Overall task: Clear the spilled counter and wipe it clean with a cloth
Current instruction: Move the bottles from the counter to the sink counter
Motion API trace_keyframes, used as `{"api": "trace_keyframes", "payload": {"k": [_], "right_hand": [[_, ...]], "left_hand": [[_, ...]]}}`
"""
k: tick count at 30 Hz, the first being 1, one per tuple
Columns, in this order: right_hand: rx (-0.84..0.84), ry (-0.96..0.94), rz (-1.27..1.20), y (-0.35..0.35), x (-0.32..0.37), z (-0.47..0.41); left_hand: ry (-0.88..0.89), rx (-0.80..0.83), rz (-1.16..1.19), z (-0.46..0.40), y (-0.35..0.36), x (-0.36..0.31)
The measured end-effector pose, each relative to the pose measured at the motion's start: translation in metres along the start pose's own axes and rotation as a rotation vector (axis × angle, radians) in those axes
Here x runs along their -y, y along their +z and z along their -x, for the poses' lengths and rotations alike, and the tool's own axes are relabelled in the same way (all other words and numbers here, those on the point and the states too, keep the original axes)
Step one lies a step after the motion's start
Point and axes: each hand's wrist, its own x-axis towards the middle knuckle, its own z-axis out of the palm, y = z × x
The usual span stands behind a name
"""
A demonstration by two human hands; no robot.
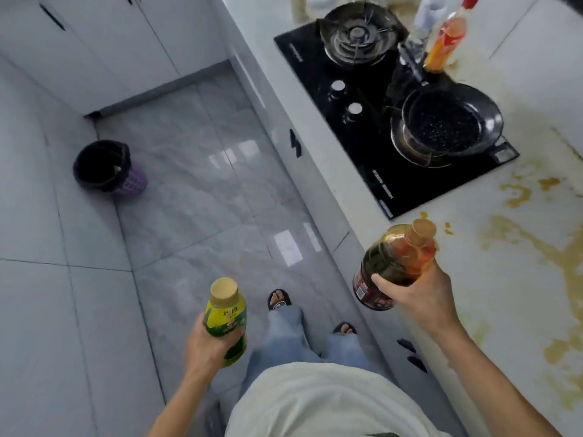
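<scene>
My left hand (210, 345) grips a yellow-green bottle (226, 316) with a tan cap, held upright over the floor. My right hand (419, 294) grips a dark brown bottle (394, 263) with a red label, tilted above the counter's front edge. The white counter (492, 310) on the right is smeared with yellowish-brown spill stains (536, 247). No cloth is in view.
A black gas hob (372, 171) carries a dark frying pan (448, 121) on its near burner. An orange bottle (448, 39) and a clear bottle (424, 17) stand behind the hob. A purple bin with a black liner (104, 167) sits on the grey tiled floor.
</scene>
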Motion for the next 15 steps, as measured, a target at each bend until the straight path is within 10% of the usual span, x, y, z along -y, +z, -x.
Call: {"api": "trace_keyframes", "payload": {"k": [15], "right_hand": [[0.114,0.018,0.19,0.128,0.093,-0.072]], "left_hand": [[-0.038,-0.068,0.123,-0.149,-0.106,-0.044]]}}
